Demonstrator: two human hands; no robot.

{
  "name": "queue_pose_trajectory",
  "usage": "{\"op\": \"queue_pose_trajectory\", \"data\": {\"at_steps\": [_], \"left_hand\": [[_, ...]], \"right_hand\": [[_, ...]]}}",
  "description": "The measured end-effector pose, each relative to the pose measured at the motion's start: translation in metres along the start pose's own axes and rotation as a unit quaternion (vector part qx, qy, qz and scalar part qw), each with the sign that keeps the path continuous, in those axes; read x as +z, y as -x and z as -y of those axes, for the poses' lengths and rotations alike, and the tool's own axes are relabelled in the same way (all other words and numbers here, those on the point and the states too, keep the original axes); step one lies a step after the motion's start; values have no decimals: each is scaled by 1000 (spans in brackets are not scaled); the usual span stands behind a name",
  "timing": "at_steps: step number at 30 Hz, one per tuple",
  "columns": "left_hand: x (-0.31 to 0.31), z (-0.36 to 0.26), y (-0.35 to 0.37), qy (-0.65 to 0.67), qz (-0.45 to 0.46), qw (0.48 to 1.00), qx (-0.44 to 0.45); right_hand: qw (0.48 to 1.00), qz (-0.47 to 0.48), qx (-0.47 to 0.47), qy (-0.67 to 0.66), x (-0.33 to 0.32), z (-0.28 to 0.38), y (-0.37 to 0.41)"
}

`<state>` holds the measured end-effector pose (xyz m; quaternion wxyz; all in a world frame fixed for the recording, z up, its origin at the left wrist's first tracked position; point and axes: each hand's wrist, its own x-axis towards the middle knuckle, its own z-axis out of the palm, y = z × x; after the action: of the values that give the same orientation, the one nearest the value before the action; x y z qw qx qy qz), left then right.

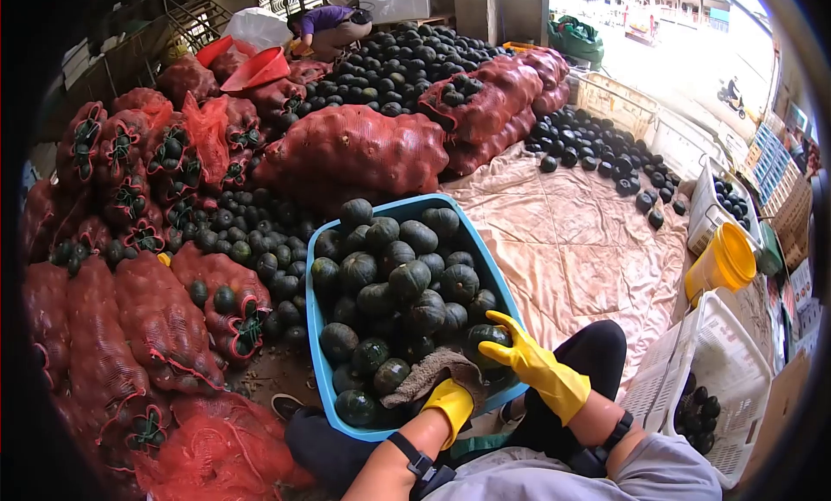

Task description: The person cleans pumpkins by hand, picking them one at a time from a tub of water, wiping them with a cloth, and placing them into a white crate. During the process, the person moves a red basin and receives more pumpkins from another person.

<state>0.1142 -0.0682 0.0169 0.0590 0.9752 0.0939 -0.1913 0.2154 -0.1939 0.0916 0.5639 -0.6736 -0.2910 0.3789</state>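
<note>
Yellow-gloved, the right hand (495,334) reaches over the near right part of the blue tub (314,345), its fingers and thumb parted against the side of a dark green squash (486,343); whether it bears any of the weight, I cannot tell. That squash lies inside the tub close to the right wall, directly to the left of the glove's palm and just beyond the cloth. The left hand (452,406), also in a yellow glove, is at the tub's near edge, mostly covered by a brown cloth (433,375) — its fingers are hidden, so I cannot tell how they are set. The cloth drapes over the hand and spreads leftward across the nearest squashes, one of them touching its edge. More dark squashes (409,279) fill the tub in a heap, the topmost rising near the middle and the far end. To the left, red mesh sacks (160,319) lie and stand packed together, with loose squashes (238,234) between them and the tub; a large full sack (355,150) lies beyond its far end. Farther back, a person (333,29) in a purple top bends beside a big pile of squashes (402,64). On the right, a creased pale sheet (563,250) covers the floor, and past it are a yellow bucket (720,263) and a white crate (736,354) — the crate has small dark squashes inside.
</note>
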Motion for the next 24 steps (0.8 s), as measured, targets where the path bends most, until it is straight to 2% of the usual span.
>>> {"op": "queue_pose_trajectory", "data": {"at_steps": [1,2,3,4,5,8,10,11,12,13,14,16,19,20,21,23,24], "left_hand": [[4,0,-4,-4,5,1000,5],[7,2,-8,-4,4,1000,9],[9,5,-10,0,-3,1000,15],[8,10,-10,10,-21,1000,15],[8,16,-8,31,-47,998,13],[-40,31,30,181,-163,969,-37],[-68,32,62,372,-200,900,-106],[-80,36,67,379,-259,888,-12],[-92,40,72,379,-308,868,85],[-95,41,77,389,-329,847,153],[-91,40,78,407,-332,838,144],[-73,34,85,435,-359,822,79],[-52,9,93,417,-423,803,-51],[-50,8,94,412,-427,803,-58],[-50,16,93,417,-411,810,-37],[-51,43,93,445,-341,826,55],[-49,48,90,449,-328,828,67]], "right_hand": [[979,20,-18,-202,4,-11,2],[922,-21,57,-383,8,-17,7],[891,13,42,-451,7,-29,10],[855,49,27,-515,5,-36,12],[847,48,24,-529,2,-40,12],[850,9,51,-525,1,-47,9],[891,-74,7,-449,21,-49,13],[929,-141,-49,-340,46,-37,22],[959,-127,-159,-197,70,-55,22],[949,-75,-304,-37,85,-65,22],[955,-78,-278,67,97,-46,36],[959,-39,-257,112,99,-30,17],[954,-191,-173,155,97,-34,-31],[951,-207,-172,151,98,-39,-32],[957,-186,-200,92,104,-42,-24],[969,-114,-219,6,131,-62,12],[959,-92,-253,95,127,-45,33]]}}
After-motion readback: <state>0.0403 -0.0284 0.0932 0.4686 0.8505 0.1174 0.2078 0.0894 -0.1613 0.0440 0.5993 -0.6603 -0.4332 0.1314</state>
